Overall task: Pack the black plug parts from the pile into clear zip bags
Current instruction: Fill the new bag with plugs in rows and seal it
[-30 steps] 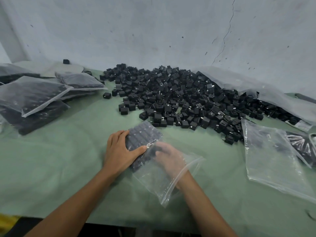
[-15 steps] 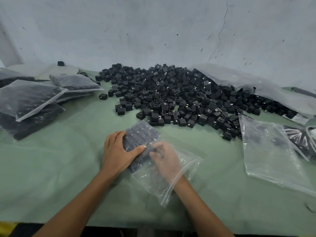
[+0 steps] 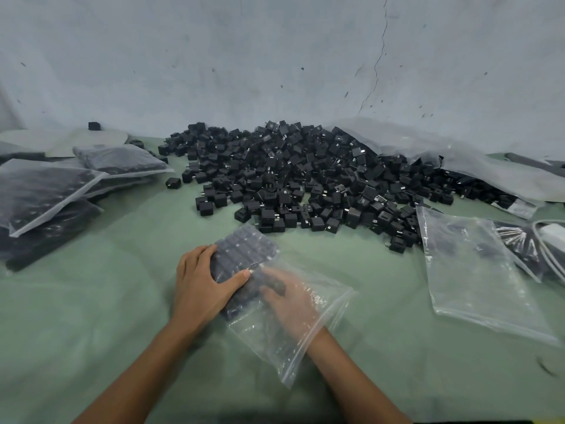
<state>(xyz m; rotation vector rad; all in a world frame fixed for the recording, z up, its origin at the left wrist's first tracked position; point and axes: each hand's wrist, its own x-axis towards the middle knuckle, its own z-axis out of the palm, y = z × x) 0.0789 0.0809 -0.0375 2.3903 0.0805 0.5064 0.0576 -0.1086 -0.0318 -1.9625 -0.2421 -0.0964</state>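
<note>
My left hand (image 3: 201, 289) grips the one zip bag (image 3: 305, 341) round its packed block, thumb across the top. My right hand (image 3: 290, 301) is inside it, fingers blurred: I cannot tell. One pile (image 3: 305, 179) lies just beyond. Bare table (image 3: 91, 316) opens leftward toward at least three filled bags (image 3: 46, 191). One empty bag (image 3: 477, 276) lies to the right.

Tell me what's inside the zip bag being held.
Rows of black plug parts fill the far end of the zip bag, and the right hand is inside too. Its grip is blurred by the plastic.

dim, flat, bluish light; soft shadows, wide-angle bending at the edges.
</note>
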